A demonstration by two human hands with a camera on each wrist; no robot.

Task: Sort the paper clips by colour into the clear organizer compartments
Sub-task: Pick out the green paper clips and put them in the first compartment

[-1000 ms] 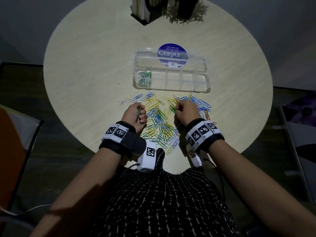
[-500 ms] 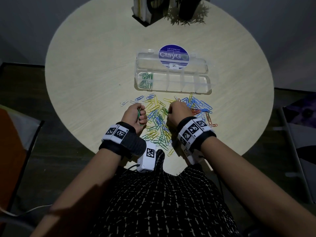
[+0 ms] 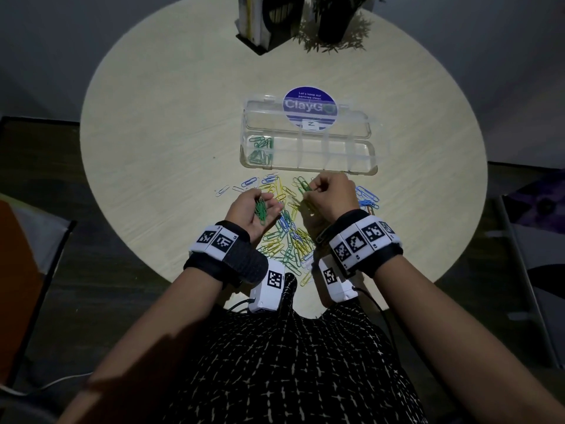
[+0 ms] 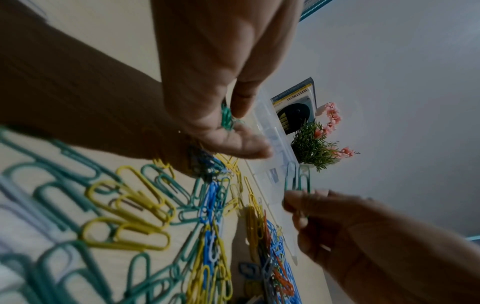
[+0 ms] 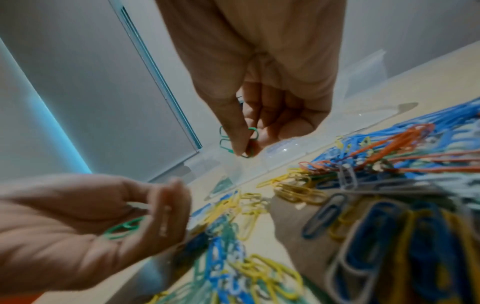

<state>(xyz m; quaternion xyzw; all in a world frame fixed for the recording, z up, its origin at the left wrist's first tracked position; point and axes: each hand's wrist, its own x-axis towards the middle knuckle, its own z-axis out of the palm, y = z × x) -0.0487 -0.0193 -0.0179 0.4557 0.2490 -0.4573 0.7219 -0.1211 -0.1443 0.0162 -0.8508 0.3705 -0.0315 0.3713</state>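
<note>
My left hand (image 3: pixel 263 209) lies palm up over the left of the loose clip pile (image 3: pixel 287 237), fingers relaxed, with a small bunch of green clips (image 3: pixel 260 210) resting in the palm. My right hand (image 3: pixel 318 188) hovers just in front of the clear organizer (image 3: pixel 371 154) and pinches two green clips (image 4: pixel 297 179) between thumb and forefinger. In the right wrist view the pinched clips (image 5: pixel 249 142) hang from the fingertips. The organizer's leftmost compartment holds green clips (image 3: pixel 261 149); its other compartments look empty. Yellow, blue, green, orange and grey clips lie mixed on the table.
The organizer's open lid (image 3: pixel 305 117) lies flat behind it over a round blue sticker (image 3: pixel 310 107). A potted plant (image 3: pixel 333 26) and a book stand (image 3: pixel 260 22) sit at the round table's far edge. An orange chair (image 3: pixel 18 270) stands at the left.
My left hand has turned palm up and opened from a fist, showing the green clips. My right hand has lifted from the pile toward the organizer with green clips pinched.
</note>
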